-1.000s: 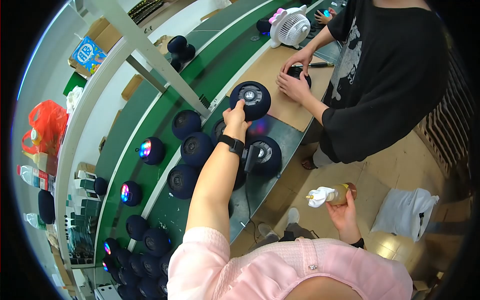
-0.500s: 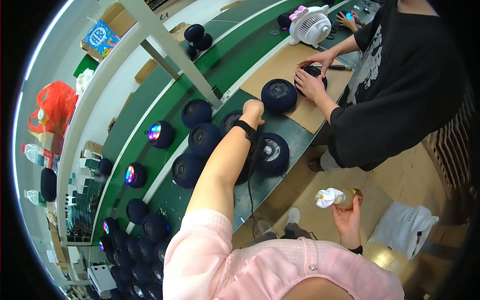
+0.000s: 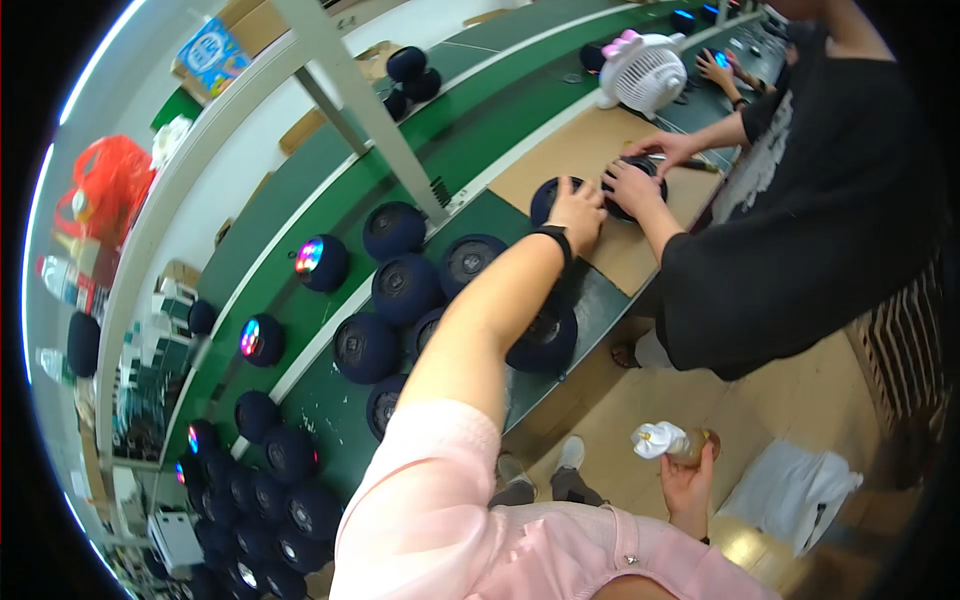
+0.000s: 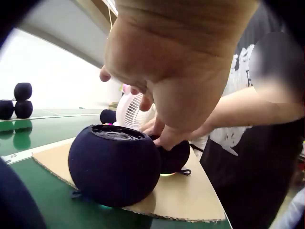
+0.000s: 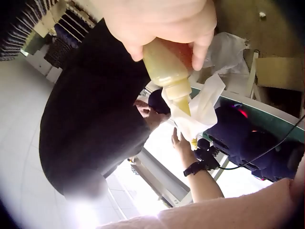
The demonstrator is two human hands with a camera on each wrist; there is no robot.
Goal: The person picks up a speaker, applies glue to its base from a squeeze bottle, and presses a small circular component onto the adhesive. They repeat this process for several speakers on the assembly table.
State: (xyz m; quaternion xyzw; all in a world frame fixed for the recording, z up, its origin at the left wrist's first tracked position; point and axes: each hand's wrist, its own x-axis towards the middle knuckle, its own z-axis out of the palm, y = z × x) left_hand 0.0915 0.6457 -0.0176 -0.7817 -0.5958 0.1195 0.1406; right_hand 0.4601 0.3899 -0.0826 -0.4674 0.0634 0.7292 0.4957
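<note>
On the cardboard sheet (image 3: 525, 190) sits a round dark-blue speaker (image 4: 114, 167), its ringed opening facing up. My left hand (image 3: 578, 213) hovers over it with relaxed fingers and nothing held; the left wrist view shows a gap between palm and speaker. Just beyond, another person's hands (image 3: 635, 188) work on a second round speaker (image 4: 176, 155). Down by my side, my right hand (image 3: 688, 492) grips a squeeze bottle (image 5: 164, 67) of yellowish liquid. White tissue (image 5: 198, 112) wraps its nozzle.
Several more round speakers (image 3: 405, 288) stand along the green bench, some with coloured lights. A white fan (image 3: 645, 75) is at the cardboard's far edge. The other person's black-shirted body (image 3: 800, 220) stands at right. A metal post (image 3: 365, 110) rises at the bench's back.
My left hand carried the speaker to the cardboard, set it down beside the other person's hands and let go, then moved over it. The right hand keeps holding the bottle.
</note>
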